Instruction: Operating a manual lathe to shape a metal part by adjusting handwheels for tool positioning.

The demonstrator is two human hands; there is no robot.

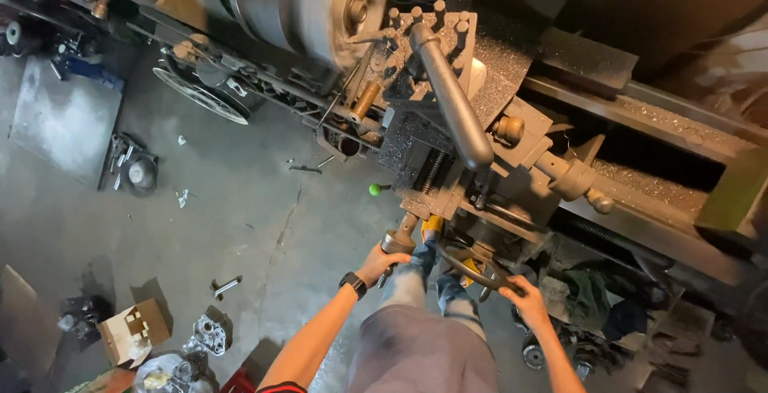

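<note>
Lathe handle (398,241): found at lower centre of the frame, on the carriage front; the left hand (379,264) is closed around it.
Floor (240,201): at left of the frame, a cardboard box (132,331), a wrench (226,286) and loose metal parts are seen.
Chuck (320,1): at upper centre, blurred by spinning.
Green knob (374,189): just left of the carriage.
Tool post lever (452,97): at centre, slanting down to the right.
Handwheel (472,269): right of the handle; its rim is clasped by the right hand (524,295).
Step judged: the carriage is being fed with both controls held.
Next move calls for: slow, even turning, with the cut watched.
Bed (640,113): at right, strewn with chips.
</note>
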